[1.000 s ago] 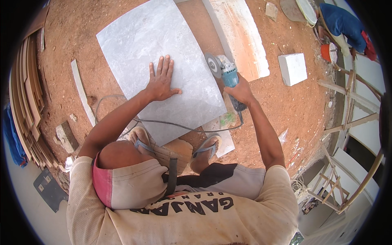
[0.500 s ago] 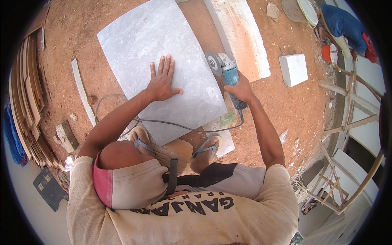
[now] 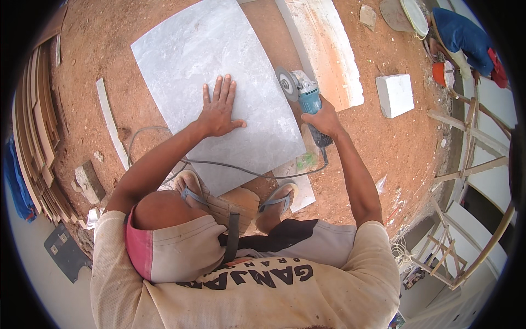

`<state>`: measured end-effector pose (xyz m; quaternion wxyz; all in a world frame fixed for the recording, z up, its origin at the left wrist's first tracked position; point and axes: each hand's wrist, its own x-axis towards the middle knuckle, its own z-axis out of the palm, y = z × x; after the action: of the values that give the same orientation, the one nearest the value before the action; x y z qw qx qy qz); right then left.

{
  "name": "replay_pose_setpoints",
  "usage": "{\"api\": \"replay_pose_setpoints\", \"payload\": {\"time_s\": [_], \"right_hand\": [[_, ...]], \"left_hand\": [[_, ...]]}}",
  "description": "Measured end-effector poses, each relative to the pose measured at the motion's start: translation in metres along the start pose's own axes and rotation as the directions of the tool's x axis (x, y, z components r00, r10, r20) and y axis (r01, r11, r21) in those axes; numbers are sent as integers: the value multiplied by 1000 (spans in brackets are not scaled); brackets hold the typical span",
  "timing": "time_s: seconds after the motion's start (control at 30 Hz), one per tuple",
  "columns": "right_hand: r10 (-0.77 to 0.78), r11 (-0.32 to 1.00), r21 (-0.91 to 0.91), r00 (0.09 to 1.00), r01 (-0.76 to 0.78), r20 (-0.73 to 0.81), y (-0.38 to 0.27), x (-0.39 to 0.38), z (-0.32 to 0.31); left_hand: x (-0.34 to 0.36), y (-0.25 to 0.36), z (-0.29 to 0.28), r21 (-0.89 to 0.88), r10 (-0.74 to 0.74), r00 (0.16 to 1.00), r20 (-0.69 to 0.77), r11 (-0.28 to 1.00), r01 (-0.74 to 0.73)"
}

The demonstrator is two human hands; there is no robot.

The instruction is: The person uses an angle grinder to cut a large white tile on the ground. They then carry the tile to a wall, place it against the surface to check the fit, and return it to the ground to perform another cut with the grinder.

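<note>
A large grey marbled tile [image 3: 219,60] lies in front of me, its near end by my sandalled feet. My left hand [image 3: 219,112] rests flat on it with the fingers spread. In my right hand [image 3: 327,120] is a teal angle grinder [image 3: 310,101], gripped around its body. The grinder's disc [image 3: 286,83] stands at the tile's right edge; whether it touches the tile I cannot tell. From the grinder's rear a dark power cord [image 3: 246,169] runs left across the near part of the tile.
A long white block [image 3: 329,55] lies beyond the grinder, and a smaller white block [image 3: 394,95] to the right. Stacked boards [image 3: 35,126] stand at far left. Wooden scaffolding [image 3: 474,131] lines the right side. A co-worker in blue [image 3: 463,33] bends near an orange bucket [image 3: 442,73].
Almost nothing differs. Both hands, the tile and the grinder keep their places, and the whole view has shifted by only a few pixels.
</note>
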<state>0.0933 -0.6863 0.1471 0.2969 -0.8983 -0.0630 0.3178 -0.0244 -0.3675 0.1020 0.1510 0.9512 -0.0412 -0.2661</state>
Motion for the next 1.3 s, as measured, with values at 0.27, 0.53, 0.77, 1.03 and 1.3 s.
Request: {"api": "replay_pose_setpoints", "payload": {"time_s": [0.27,0.53,0.77,1.03,1.3], "right_hand": [[9,1000,-19,1000,-10,-20,-7,2,0],[46,999,9,999,-46,-5,-17,3,-1],[30,1000,7,1000,-30,-2,-15,6,0],[11,1000,-15,999,-11,-31,-12,12,3],[36,999,-22,999,-36,-11,-16,13,2]], "left_hand": [[0,1,-2,-6,-3,1000,9,1000,3],[0,-1,0,-10,0,1000,1,1000,0],[0,-1,0,-5,-1,1000,9,1000,1],[0,0,-2,-14,4,1000,19,1000,-4],[-1,-1,-2,-20,4,1000,18,1000,-4]]}}
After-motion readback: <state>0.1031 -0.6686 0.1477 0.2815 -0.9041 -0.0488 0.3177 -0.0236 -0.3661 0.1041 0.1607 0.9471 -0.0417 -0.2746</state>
